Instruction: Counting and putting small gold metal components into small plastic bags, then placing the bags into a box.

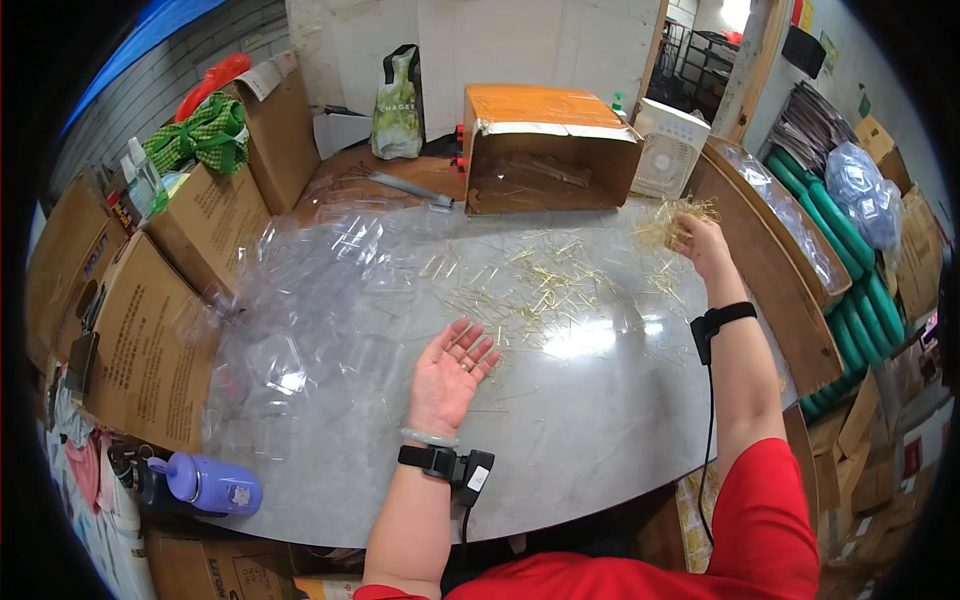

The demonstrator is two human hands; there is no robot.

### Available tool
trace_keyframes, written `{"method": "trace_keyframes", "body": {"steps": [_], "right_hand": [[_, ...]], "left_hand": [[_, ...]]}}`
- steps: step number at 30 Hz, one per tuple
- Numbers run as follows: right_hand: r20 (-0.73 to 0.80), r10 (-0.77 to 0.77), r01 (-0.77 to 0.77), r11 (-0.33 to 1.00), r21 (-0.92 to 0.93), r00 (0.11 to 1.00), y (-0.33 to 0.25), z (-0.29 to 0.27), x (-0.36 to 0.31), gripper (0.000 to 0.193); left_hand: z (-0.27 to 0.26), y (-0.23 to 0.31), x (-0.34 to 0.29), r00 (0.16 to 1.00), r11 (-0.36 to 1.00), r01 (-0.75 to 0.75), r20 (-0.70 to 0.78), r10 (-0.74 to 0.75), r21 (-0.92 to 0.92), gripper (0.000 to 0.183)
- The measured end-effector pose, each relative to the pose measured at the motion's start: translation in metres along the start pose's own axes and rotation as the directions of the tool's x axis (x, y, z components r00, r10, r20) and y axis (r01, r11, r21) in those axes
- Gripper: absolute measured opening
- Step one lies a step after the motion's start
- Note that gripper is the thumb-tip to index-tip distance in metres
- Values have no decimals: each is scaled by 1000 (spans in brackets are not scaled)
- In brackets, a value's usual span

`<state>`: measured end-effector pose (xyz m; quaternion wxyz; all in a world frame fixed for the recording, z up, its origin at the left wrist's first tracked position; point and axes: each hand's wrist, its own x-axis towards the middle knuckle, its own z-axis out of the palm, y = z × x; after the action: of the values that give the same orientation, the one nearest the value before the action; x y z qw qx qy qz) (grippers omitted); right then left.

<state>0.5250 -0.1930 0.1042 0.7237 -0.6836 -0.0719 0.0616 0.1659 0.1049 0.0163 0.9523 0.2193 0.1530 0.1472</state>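
Note:
Thin gold-coloured wire pieces (560,288) lie scattered across the middle of the grey table (600,430). At the far right, my right hand (697,242) has its fingers closed round a tangled bunch of gold wire pieces (690,210). My left hand (453,375) is palm up just in front of the scattered pieces, fingers apart and nothing in it. A wide heap of clear plastic pieces (310,290) covers the table's left side; their exact shape is hard to make out. Each wrist wears a black strap with a small device and a cable.
An open cardboard box (555,170) lies on its side at the back, with a white fan (670,150) beside it. Cardboard boxes (150,340) line the left edge, near a purple bottle (215,484). A long brown board (770,260) borders the right. A green-white bag (397,105) stands behind.

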Motion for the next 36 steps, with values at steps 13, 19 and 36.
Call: {"method": "trace_keyframes", "body": {"steps": [13, 19, 36], "right_hand": [[-8, 233, -183, 787, 590, 973, -20, 46, -12, 16], [-2, 117, -91, 781, 618, 993, 15, 44, 5, 12], [191, -236, -35, 538, 842, 953, 15, 159, -47, 50]], "left_hand": [[1, 2, -2, 1000, 1000, 11, -26, -11, -16, 35], [8, 0, 2, 1000, 1000, 5, 0, -5, 0, 33], [-11, 1, 4, 1000, 1000, 1, -10, -1, -9, 30]]}}
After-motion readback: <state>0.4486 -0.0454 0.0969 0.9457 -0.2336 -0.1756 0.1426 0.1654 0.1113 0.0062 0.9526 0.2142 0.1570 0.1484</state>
